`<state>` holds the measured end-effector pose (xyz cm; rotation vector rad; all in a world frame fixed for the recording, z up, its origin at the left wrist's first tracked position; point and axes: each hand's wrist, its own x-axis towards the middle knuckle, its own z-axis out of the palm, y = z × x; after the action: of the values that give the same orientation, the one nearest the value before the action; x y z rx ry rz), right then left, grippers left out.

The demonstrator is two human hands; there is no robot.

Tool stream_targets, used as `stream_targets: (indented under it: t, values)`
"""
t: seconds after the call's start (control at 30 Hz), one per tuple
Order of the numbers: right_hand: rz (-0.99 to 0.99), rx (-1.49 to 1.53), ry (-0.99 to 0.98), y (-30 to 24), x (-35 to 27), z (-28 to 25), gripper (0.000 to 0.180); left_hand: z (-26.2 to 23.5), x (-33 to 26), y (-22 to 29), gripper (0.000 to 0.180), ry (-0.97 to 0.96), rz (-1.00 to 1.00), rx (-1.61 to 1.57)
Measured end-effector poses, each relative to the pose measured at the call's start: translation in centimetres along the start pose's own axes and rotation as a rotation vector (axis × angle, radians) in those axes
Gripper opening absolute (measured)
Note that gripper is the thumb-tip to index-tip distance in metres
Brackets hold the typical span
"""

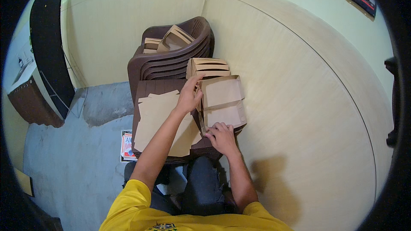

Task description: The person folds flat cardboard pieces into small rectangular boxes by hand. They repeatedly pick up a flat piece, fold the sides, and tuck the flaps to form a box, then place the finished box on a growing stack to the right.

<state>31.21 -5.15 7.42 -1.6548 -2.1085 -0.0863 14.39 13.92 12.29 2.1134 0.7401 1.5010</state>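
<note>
Cardboard box [221, 97] lies open lengthwise away from me, right of my left hand [189, 98], beyond my nearer right hand [223, 140], both fingers bent at its edges, closure I cannot tell.

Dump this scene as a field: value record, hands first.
left_hand: left hand at open box's far left side; exact contact unclear
right_hand: right hand, fingers at box's near left corner
box: open cardboard box, inside facing up
left_of_box: flat cardboard sheets, overlapping
surface: brown slatted top
behind_box: stacked cardboard boxes
background: stacked brown chairs, more cardboard pieces on seat
</note>
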Motion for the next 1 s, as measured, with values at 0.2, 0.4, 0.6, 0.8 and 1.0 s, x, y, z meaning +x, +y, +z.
stream_targets:
  t: [0.2, 0.4, 0.6, 0.8, 1.0]
  values:
    - [0.029, 0.054, 0.047, -0.2, 0.5, 2.1, 0.028, 0.3, -0.6, 0.2, 0.046, -0.049, -0.167, -0.073]
    - [0.068, 0.001, -0.016, 0.2, 0.0, 2.4, 0.029, -1.8, -4.4, -0.7, 0.057, -0.023, -0.184, -0.033]
    - [0.083, -0.064, 0.114, 0.7, -0.9, 2.1, 0.034, -12.1, -17.7, 1.7, 0.121, -0.352, -0.359, 0.598]
    - [0.133, -0.047, 0.397, -3.1, -0.7, 3.7, 0.045, -17.2, -25.9, 3.9, 0.141, -0.252, -0.641, 0.639]
    - [0.026, 0.039, 0.076, -9.7, 2.1, 8.6, 0.069, -15.0, -27.4, 3.4, 0.115, -0.045, -0.662, 0.731]
